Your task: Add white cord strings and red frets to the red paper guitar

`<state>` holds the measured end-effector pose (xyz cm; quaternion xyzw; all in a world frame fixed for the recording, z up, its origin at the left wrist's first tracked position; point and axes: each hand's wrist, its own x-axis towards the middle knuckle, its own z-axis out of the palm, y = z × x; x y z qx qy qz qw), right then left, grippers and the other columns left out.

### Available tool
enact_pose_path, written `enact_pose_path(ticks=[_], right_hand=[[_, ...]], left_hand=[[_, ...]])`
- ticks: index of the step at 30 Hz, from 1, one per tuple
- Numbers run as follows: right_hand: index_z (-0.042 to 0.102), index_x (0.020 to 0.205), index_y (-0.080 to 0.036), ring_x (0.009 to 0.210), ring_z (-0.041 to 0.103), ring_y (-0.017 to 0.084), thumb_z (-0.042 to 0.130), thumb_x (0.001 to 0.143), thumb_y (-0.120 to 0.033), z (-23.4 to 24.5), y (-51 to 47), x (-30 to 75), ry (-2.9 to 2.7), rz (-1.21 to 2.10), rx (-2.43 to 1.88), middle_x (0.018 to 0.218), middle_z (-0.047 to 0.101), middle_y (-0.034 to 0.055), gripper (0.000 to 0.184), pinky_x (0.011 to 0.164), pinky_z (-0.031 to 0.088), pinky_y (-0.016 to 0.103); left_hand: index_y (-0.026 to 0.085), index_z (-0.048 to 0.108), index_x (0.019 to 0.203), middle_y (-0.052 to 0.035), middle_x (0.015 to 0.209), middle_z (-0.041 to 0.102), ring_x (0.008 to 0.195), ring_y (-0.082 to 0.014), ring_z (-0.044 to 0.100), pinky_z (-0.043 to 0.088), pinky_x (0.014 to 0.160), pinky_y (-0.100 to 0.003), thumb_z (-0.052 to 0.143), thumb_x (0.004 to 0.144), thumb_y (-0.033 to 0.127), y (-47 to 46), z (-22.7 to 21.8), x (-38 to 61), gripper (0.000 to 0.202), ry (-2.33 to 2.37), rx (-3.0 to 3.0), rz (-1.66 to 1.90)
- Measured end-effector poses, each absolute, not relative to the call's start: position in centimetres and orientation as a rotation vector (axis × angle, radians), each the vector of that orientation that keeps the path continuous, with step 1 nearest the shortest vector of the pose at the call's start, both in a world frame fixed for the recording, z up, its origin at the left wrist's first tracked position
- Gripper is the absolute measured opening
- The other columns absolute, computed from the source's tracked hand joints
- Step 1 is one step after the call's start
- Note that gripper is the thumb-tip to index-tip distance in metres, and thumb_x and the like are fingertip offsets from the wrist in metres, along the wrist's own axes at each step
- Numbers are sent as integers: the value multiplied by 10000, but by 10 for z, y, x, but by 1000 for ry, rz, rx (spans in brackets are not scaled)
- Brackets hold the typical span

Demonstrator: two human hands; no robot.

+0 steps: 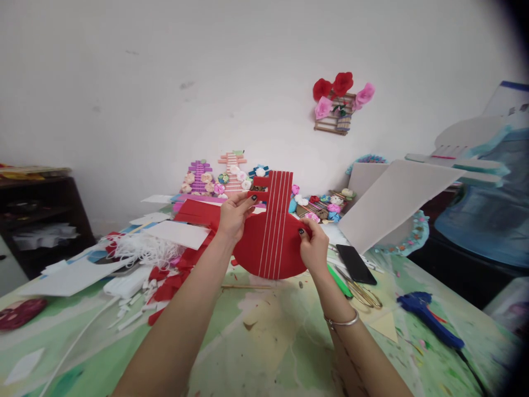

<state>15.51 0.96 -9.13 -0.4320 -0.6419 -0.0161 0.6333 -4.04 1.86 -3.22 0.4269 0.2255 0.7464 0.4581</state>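
Observation:
I hold up a red guitar-shaped paper cutout (276,237) with several white string lines running down its neck and round body. My left hand (233,216) pinches its left side near the neck, fingers closed on the paper. My right hand (313,247), with a silver bangle on the wrist, grips the body's right edge. The cutout stands upright above the green painted table (264,342).
Red paper scraps (169,284) and white strips (136,248) lie at the left. A black phone (355,263), scissors (363,292), a green pen (339,280) and a blue glue gun (427,317) lie at the right. White boards (392,201) lean behind, with paper flower crafts (223,179).

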Motion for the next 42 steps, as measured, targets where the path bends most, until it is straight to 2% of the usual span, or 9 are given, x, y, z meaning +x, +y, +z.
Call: enact_pose_path(ticks=[18, 42], right_hand=[[647, 952, -178, 907, 621, 242, 434, 702, -79, -94, 11, 156, -1467, -55, -951, 952, 685, 91, 343, 845, 473, 393], [644, 970, -182, 926, 619, 247, 429, 698, -74, -94, 11, 155, -1483, -73, -957, 977, 682, 96, 363, 853, 474, 400]], left_hand=[[163, 706, 780, -13, 758, 701, 726, -128, 636, 420, 695, -253, 848, 529, 221, 23, -35, -42, 294, 520, 1026, 1839], [163, 713, 786, -17, 765, 699, 728, -124, 635, 418, 681, -241, 851, 536, 237, 25, -35, -42, 295, 521, 1029, 1843]])
